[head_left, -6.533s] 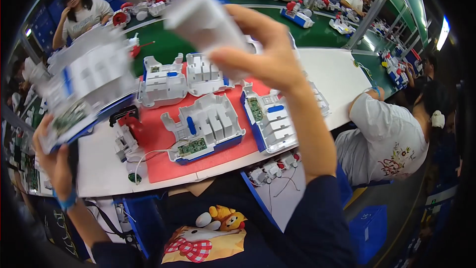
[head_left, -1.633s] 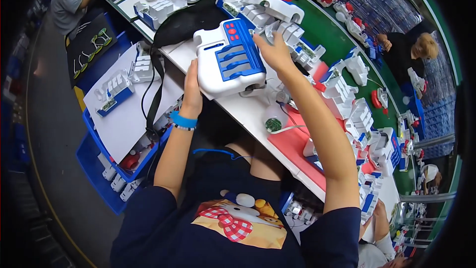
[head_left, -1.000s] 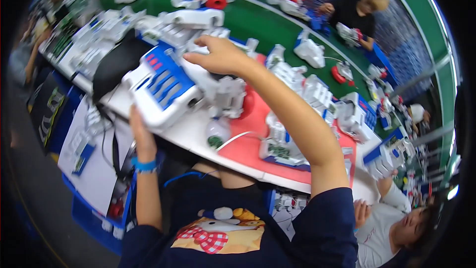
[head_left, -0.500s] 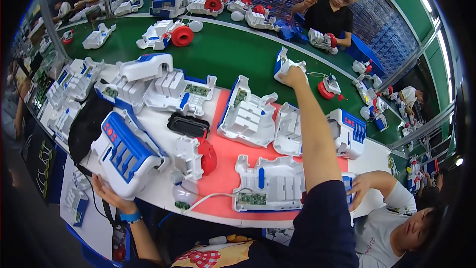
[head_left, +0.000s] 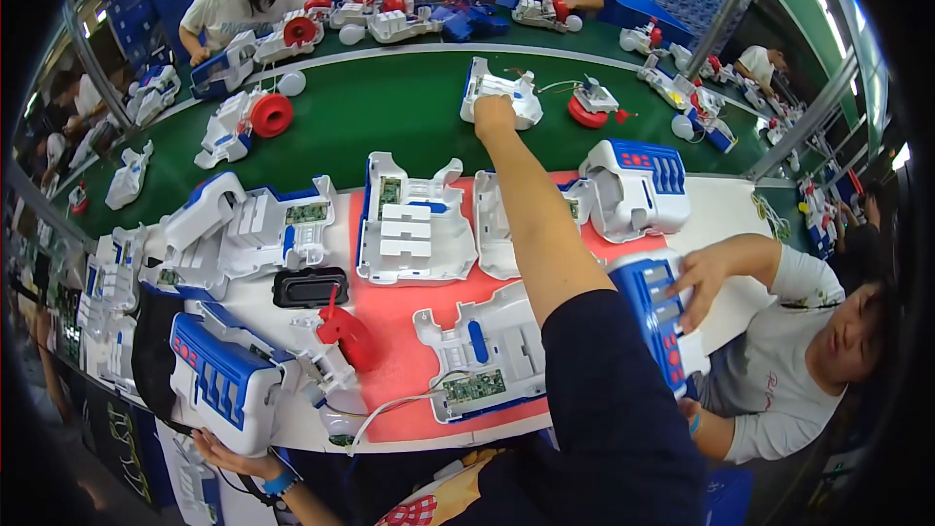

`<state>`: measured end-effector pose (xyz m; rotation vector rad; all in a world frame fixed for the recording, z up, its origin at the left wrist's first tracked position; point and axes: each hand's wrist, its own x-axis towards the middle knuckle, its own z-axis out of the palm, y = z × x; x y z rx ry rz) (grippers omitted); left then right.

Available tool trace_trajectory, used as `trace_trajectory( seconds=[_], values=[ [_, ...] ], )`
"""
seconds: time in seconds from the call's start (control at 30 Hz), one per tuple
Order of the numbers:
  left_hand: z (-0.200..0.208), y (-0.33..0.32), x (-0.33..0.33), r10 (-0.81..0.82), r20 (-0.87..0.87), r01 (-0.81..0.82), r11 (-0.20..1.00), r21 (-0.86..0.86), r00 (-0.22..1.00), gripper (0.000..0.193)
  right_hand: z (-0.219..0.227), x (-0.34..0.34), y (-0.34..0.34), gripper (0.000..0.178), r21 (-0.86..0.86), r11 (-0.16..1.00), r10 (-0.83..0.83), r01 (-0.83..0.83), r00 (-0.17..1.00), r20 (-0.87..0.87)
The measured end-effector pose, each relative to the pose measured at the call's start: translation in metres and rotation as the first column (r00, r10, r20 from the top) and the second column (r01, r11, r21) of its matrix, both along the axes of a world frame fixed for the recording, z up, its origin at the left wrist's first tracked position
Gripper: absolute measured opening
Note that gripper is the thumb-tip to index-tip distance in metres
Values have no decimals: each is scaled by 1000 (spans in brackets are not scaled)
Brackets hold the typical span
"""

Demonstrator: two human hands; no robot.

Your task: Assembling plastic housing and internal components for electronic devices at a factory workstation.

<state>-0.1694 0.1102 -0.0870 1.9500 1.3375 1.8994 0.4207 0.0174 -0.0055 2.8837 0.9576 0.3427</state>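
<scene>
My right arm reaches across the table to the green belt. There my right hand point(head_left: 495, 115) is closed on the near edge of an open white half-shell with blue trim point(head_left: 521, 102); its fingertips are mostly hidden. At the table's near left edge, my left hand point(head_left: 232, 456) holds a blue and white plastic housing point(head_left: 229, 380) from below, and the housing leans on the table. Beside it lies a white part with a red horn-shaped piece point(head_left: 348, 336). Under my right arm, a half-shell with a green circuit board point(head_left: 474, 387) and a white cable lies on the red mat point(head_left: 390, 404).
A co-worker's hand point(head_left: 703, 282) holds another blue and white housing point(head_left: 648, 307) close to my right arm. More half-shells point(head_left: 414, 224), a black tray point(head_left: 310, 286) and a closed housing point(head_left: 638, 190) cover the table. Across the green belt point(head_left: 375, 122), people handle similar parts.
The view has turned, so the scene sits differently. My right hand remains at the half-shell on the belt, my left at the housing. The co-worker's housing now shows clearly beside my arm.
</scene>
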Motion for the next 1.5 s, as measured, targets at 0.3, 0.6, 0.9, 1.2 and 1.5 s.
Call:
trace_trajectory(
  seconds=[0.3,0.6,0.9,1.2,1.5],
  values=[
    [29,7,-5,83,310,10,957,-289,947,38,74,-2,-48,30,262,937,147,-229,943,298],
    [132,-27,17,-140,271,12,904,426,952,51,219,-89,-127,20,106,671,546,-734,586,599],
    [188,-87,133,-660,749,998,-55,21,-52,81,215,-232,-172,10,-131,297,808,-946,175,563],
    [168,-98,146,-142,984,831,-557,13,-110,58,191,-259,-206,14,-198,198,886,-960,89,455],
    [170,-117,165,-22,948,723,-653,228,-318,65,152,-259,-187,81,842,182,641,-508,711,290]
  ],
)
